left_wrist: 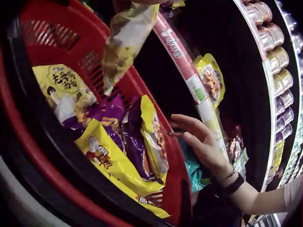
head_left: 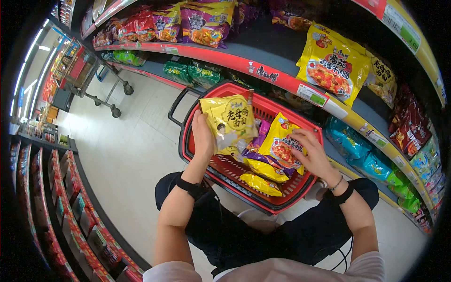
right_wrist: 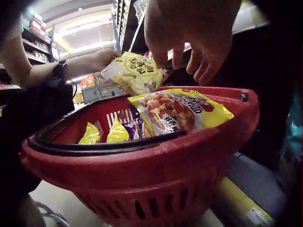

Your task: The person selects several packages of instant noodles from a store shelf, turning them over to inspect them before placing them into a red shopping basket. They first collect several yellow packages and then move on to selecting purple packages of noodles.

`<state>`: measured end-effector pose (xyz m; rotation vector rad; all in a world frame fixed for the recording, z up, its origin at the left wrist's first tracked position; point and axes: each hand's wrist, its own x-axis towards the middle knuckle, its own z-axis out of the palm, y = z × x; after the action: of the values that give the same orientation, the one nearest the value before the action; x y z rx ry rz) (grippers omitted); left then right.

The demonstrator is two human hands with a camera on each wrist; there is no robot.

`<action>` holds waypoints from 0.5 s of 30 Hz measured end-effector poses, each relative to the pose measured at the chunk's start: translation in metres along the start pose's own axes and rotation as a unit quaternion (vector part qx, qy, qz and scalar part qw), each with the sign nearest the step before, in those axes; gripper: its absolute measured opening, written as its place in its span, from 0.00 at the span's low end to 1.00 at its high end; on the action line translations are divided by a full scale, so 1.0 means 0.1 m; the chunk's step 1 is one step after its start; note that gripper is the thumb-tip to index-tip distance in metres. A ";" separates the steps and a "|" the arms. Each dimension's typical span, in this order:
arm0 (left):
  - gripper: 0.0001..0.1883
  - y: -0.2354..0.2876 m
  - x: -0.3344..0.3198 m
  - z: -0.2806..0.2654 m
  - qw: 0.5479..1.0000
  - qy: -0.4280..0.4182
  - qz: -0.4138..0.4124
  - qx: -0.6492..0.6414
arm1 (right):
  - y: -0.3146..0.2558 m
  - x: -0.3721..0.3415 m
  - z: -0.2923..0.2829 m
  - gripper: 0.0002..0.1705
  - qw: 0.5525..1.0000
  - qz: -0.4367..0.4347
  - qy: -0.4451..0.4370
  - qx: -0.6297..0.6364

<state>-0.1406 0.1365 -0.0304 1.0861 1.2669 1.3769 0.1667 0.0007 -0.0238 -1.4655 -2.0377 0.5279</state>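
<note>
My left hand (head_left: 203, 134) grips a yellow instant noodle packet (left_wrist: 128, 45) by its edge, holding it raised over the left end of the red shopping basket (right_wrist: 118, 172). Below it, a similar yellow noodle packet (left_wrist: 66, 90) lies in the basket. My right hand (right_wrist: 189, 38) hovers with loosely bent fingers just above a yellow noodle packet with a red dish picture (right_wrist: 170, 113), which leans at the basket's right end. Between these lie purple noodle packets (left_wrist: 135, 142) and more yellow packets (head_left: 260, 184) along the near side.
Shelves of noodle packets (head_left: 206, 23) curve along the far side, their red price rail (head_left: 256, 70) close above the basket. Teal packets (head_left: 350, 141) sit on the lower shelf. A shopping cart (head_left: 89, 70) stands at the back left, and another shelf row (head_left: 70, 202) runs along the left.
</note>
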 end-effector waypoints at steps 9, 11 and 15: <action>0.20 0.50 -0.47 0.39 0.913 -0.165 -0.249 -0.277 | -0.09 0.04 0.02 0.26 0.795 0.211 -0.014 0.568; 0.20 0.32 -0.50 0.46 0.904 -0.175 -0.271 -0.281 | -0.09 0.03 -0.02 0.26 0.721 0.268 -0.014 0.638; 0.18 0.40 -0.55 0.66 0.892 -0.239 -0.260 -0.282 | -0.09 0.05 -0.06 0.22 0.768 0.227 0.017 0.599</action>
<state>-0.0698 0.0917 0.0134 0.5605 0.6530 0.8939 0.1635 0.0021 -0.0126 -1.0253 -0.8109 1.5929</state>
